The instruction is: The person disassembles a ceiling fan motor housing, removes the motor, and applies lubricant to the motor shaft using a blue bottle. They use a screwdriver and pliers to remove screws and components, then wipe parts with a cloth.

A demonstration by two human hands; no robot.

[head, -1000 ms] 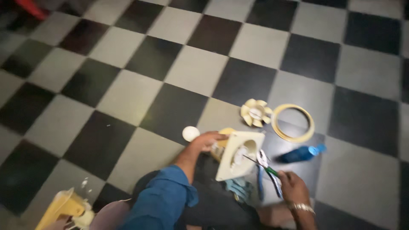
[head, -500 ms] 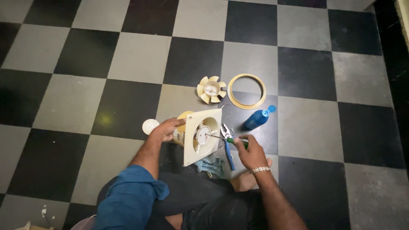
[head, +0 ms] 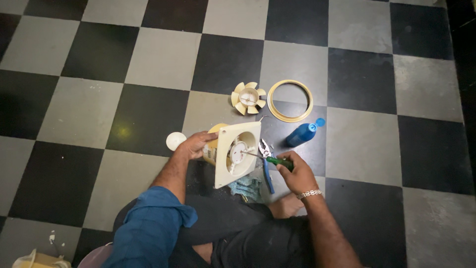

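Checkered floor (head: 148, 54), black and grey tiles, seen from above. Centre of frame: cream square fan housing (head: 237, 154), stood on edge and tilted. Left hand (head: 197, 145), grip clamped on the housing's left rear. Right hand (head: 296, 172), grip closed round a green-handled screwdriver (head: 270, 159), tip at the housing's hub. Blue-handled pliers (head: 266, 164) on the floor just beside. Above: fan blade wheel (head: 248, 98), cream ring (head: 290, 100). Blue bottle (head: 303, 132) right of housing; white round cap (head: 175, 141) left.
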